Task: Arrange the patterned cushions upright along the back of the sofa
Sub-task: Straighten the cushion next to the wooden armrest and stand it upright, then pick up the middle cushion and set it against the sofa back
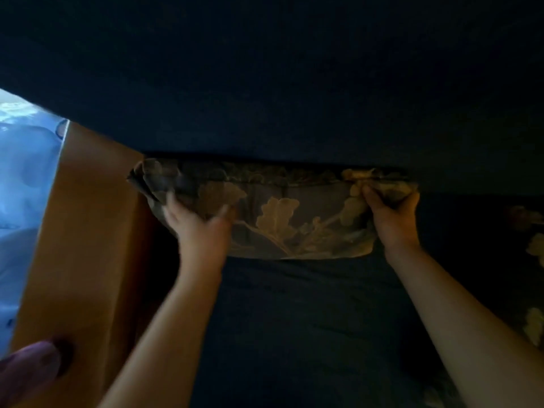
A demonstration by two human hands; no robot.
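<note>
A patterned cushion (279,213), grey-brown with pale leaf shapes, stands against the dark sofa back (294,83) on the dark seat (309,319). My left hand (200,225) is blurred and lies spread against the cushion's left end, fingers apart. At the cushion's upper right corner my right hand (394,213) pinches the fabric. A second patterned cushion (532,260) shows partly at the right edge, lying low on the seat.
A tan wooden armrest (85,245) bounds the sofa on the left. Beyond it is bright bluish-white fabric (26,178). A blurred pinkish shape (29,369) sits at the bottom left corner. The scene is very dim.
</note>
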